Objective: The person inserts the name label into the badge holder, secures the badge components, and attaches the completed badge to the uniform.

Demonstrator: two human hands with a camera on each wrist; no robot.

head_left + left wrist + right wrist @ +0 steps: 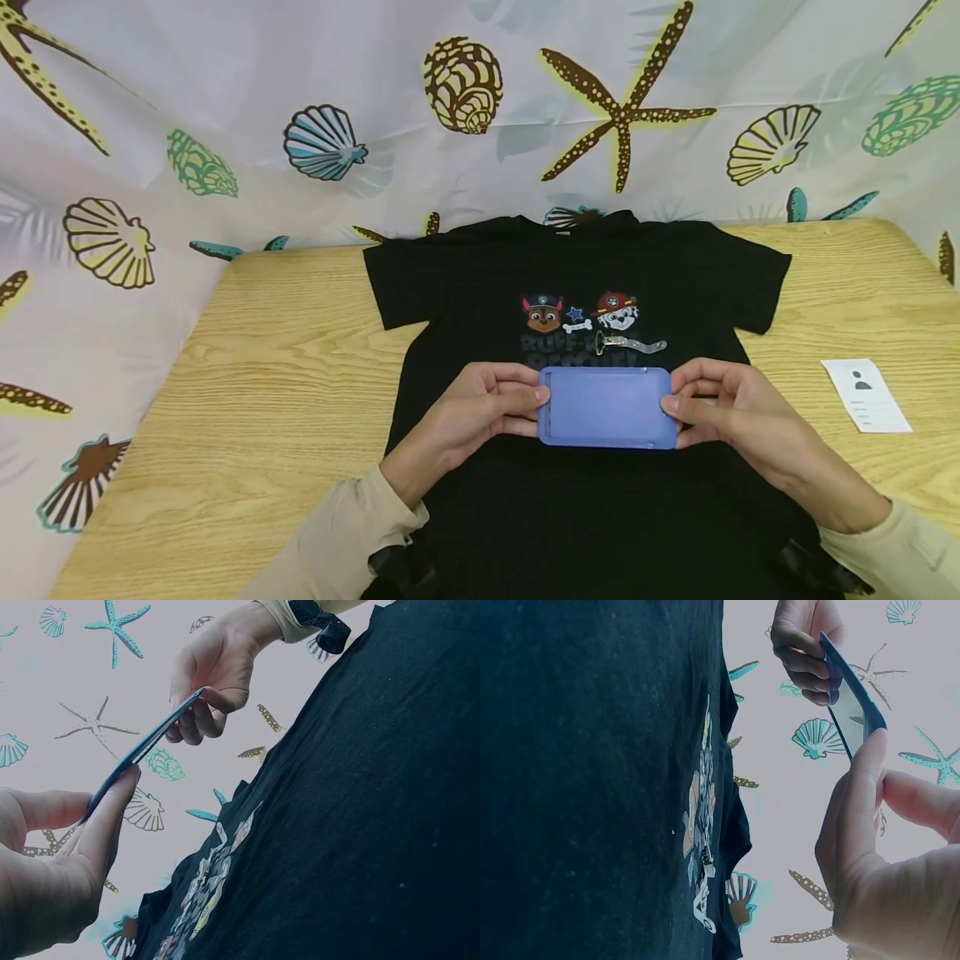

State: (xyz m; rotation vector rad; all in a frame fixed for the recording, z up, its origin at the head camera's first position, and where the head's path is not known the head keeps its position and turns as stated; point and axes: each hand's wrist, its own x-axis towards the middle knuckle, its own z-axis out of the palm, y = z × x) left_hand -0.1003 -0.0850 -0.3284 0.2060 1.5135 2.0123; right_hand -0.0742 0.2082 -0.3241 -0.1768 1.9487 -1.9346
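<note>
Between my two hands a blue plastic badge holder [609, 408] is held lengthwise above a black T-shirt [600, 517]. My left hand [480, 408] pinches its left end, thumb on the face and fingers behind. At the opposite end my right hand [738, 408] grips it the same way. Both wrist views show the holder edge-on, as a thin blue slab [142, 746] lifted off the shirt. Just beyond it, a metal badge clip with a clear strap [632, 343] lies on the shirt's print. A white ID card [867, 396] with a grey person icon rests on the table to the right.
The T-shirt is spread face up over a light wood-grain table [300, 358], collar toward the back. Two cartoon dog heads [579, 313] are printed on its chest. Behind the table hangs a white cloth [390, 75] patterned with shells and starfish.
</note>
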